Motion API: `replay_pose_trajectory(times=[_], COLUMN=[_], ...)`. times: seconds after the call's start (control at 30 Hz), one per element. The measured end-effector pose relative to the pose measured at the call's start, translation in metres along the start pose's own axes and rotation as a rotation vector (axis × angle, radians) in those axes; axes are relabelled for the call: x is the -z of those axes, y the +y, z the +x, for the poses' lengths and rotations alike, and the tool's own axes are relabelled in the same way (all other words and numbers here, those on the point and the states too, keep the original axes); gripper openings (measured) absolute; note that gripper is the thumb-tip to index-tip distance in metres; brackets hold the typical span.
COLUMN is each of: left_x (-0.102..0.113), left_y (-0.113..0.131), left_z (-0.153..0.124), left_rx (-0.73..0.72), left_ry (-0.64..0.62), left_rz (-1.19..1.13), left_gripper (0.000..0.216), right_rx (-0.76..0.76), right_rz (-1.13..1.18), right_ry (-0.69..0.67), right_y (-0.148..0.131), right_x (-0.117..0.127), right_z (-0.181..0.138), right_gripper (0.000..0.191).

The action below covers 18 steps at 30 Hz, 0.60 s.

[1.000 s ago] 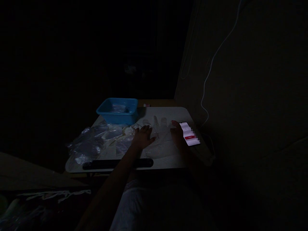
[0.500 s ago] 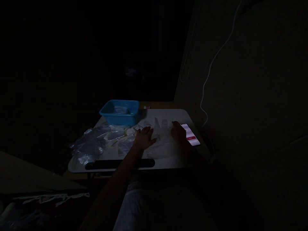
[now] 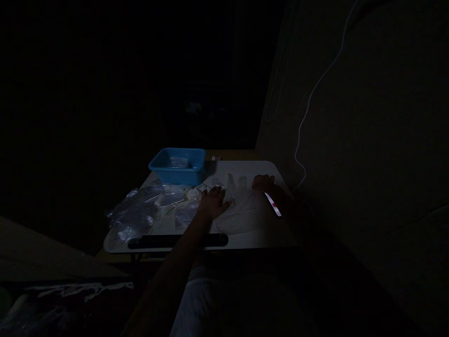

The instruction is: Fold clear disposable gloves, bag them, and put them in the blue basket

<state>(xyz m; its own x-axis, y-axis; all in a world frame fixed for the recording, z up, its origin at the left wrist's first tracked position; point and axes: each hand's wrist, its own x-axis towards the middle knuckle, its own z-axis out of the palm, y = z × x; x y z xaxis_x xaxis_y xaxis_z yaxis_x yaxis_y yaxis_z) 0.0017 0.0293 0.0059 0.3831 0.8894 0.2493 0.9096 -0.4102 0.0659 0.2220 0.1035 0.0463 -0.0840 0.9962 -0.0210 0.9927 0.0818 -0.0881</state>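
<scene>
On the white table, a clear plastic glove [image 3: 238, 210] lies spread out, its finger shapes pointing away from me. My left hand [image 3: 212, 203] rests flat at the glove's left side, fingers apart and holding nothing. At the glove's right edge is my right hand [image 3: 264, 183], its fingers curled and pressed together. Whatever is between those fingers is too dark to make out. A lit phone [image 3: 272, 205] lies beneath my right wrist, partly covered by it. To the left of my left hand, crumpled clear plastic [image 3: 135, 213] is heaped.
A blue plastic basin [image 3: 178, 175] with clear plastic inside stands at the table's back left. Along the front edge of the table [image 3: 252, 239] runs a black bar [image 3: 154, 241]. A white cable [image 3: 308, 105] hangs down the right-hand wall. The room is very dark.
My right hand has shifted slightly right and away from me, and its forearm now hides more of the phone. My left hand stays flat in place. The view has moved a little.
</scene>
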Motion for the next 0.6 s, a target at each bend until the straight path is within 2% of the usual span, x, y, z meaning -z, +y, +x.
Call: replay_pose_trajectory(times=[0.07, 0.23, 0.4, 0.5, 0.6], left_x=[0.0, -0.003, -0.006, -0.005, -0.003], left_y=[0.0, -0.002, -0.003, -0.003, -0.002], left_z=[0.0, 0.001, 0.0, 0.0, 0.0], left_rx=[0.001, -0.007, -0.017, -0.014, -0.009], left_ry=[-0.008, 0.001, 0.01, 0.015, 0.005], left_rz=[-0.001, 0.0, 0.005, 0.013, 0.026], left_gripper=[0.052, 0.051, 0.05, 0.05, 0.05], right_rx=[0.017, 0.074, 0.0, -0.067, -0.023], right_rz=[0.035, 0.188, 0.596, 0.694, 0.739], right_ry=[0.018, 0.064, 0.312, 0.409, 0.468], right_y=[-0.001, -0.009, -0.021, -0.023, -0.02], right_x=[0.004, 0.005, -0.02, -0.036, -0.045], right_z=[-0.002, -0.01, -0.02, -0.027, -0.034], right_gripper=[0.011, 0.021, 0.026, 0.04, 0.038])
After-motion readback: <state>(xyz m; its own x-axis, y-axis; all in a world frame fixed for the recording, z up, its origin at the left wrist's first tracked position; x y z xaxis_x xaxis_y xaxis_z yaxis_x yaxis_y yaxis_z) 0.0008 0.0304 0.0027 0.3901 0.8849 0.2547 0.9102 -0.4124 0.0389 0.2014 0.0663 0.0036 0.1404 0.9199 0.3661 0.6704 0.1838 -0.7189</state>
